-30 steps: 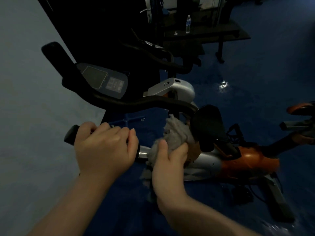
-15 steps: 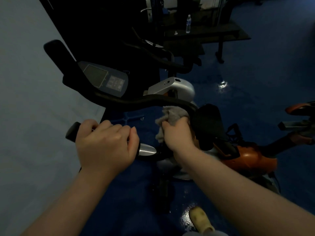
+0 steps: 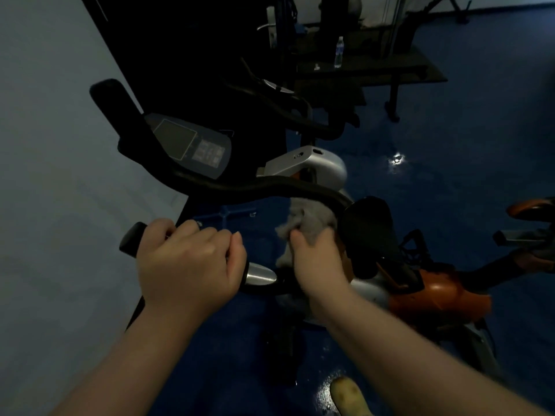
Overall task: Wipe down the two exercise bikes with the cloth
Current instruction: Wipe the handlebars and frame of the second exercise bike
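The near exercise bike stands in front of me, with a black curved handlebar point(image 3: 264, 187), a grey console point(image 3: 192, 145) and an orange and silver body point(image 3: 438, 295). My left hand point(image 3: 189, 265) grips the near handlebar end, just left of its silver sensor plate point(image 3: 259, 274). My right hand point(image 3: 318, 259) holds a crumpled grey cloth point(image 3: 309, 223) against the handlebar's right bend, beside the black saddle point(image 3: 369, 232). A second bike's silver housing point(image 3: 312, 166) and dark handlebar point(image 3: 300, 115) stand behind the first.
A pale wall point(image 3: 45, 175) runs close on the left. The floor is glossy blue point(image 3: 450, 145). A dark bench point(image 3: 375, 67) with a water bottle point(image 3: 338, 55) stands at the back. Another orange machine point(image 3: 528, 232) sits at the right edge. A shoe point(image 3: 348, 397) shows at the bottom.
My right hand carried the cloth up from the lower stem beside the left hand to the handlebar's right bend, then stayed there. The left hand kept its grip.
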A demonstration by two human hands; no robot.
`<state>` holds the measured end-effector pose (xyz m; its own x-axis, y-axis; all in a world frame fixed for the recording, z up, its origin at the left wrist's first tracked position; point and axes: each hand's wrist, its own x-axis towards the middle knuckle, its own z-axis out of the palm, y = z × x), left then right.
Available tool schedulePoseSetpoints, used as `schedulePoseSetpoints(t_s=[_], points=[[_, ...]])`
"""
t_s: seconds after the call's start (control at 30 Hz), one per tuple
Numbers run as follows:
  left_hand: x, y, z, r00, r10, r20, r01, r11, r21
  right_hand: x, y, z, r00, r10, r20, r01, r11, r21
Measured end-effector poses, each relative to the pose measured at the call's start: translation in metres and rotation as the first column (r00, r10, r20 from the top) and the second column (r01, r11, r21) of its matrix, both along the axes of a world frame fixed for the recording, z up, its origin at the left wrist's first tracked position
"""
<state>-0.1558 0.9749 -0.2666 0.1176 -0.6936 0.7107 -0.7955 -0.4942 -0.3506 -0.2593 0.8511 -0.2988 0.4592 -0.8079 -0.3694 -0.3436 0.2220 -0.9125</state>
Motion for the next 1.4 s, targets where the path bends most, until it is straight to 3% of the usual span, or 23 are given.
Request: schedulePoseSetpoints(t_s=[0.07,0.13,0.2,0.37,0.43,0.53,0.7,0.93,1.13,1.23,1.33,1.4], points=[[0.002,-0.001,-0.001,1.000,-0.005,0.012,0.005,1.000,-0.008,0.003,-0.006,-0.008,0.998,-0.062,-0.019,0.062,0.998,0.000],[0.003,-0.001,-0.001,1.000,-0.010,0.017,0.010,1.000,-0.006,0.020,-0.019,0.006,0.984,-0.164,0.070,0.151,0.976,0.155],[0.003,0.000,0.001,1.000,-0.008,0.016,0.008,1.000,0.002,0.027,-0.027,0.013,0.993,-0.097,0.063,0.085,0.982,0.170],[0.001,0.000,-0.002,1.000,-0.004,-0.001,0.004,1.000,-0.017,-0.014,0.020,-0.003,1.000,-0.012,-0.016,0.010,0.996,-0.088],[0.001,0.000,-0.002,1.000,-0.008,0.005,0.008,1.000,-0.024,0.002,0.003,0.000,1.000,-0.010,-0.012,0.009,0.996,-0.088],[0.001,0.000,0.001,1.000,0.005,0.006,-0.005,1.000,-0.011,0.021,-0.020,0.015,0.996,-0.019,0.083,0.017,0.999,0.035],[0.001,0.001,-0.003,1.000,-0.004,0.002,0.004,1.000,-0.031,-0.013,0.026,-0.006,0.993,-0.069,0.097,0.073,0.997,-0.039],[0.001,0.000,-0.002,1.000,0.005,-0.007,-0.005,0.999,-0.038,0.018,-0.019,0.007,0.997,0.000,0.079,-0.001,1.000,0.019],[0.002,-0.001,-0.003,1.000,-0.002,0.011,0.002,0.999,-0.047,0.000,0.002,-0.007,0.998,-0.005,-0.057,-0.010,0.965,-0.260],[0.001,0.000,-0.002,1.000,0.002,0.014,-0.001,0.999,-0.048,0.011,-0.013,0.011,0.994,0.019,-0.111,-0.051,0.955,-0.294],[-0.001,0.000,-0.001,1.000,0.016,0.013,-0.016,0.999,-0.045,-0.006,0.002,0.009,0.998,0.049,-0.036,-0.058,0.944,-0.326],[-0.002,0.000,-0.002,1.000,0.024,0.009,-0.024,0.998,-0.052,-0.026,0.032,-0.009,0.996,0.093,-0.007,-0.085,0.874,-0.479]])
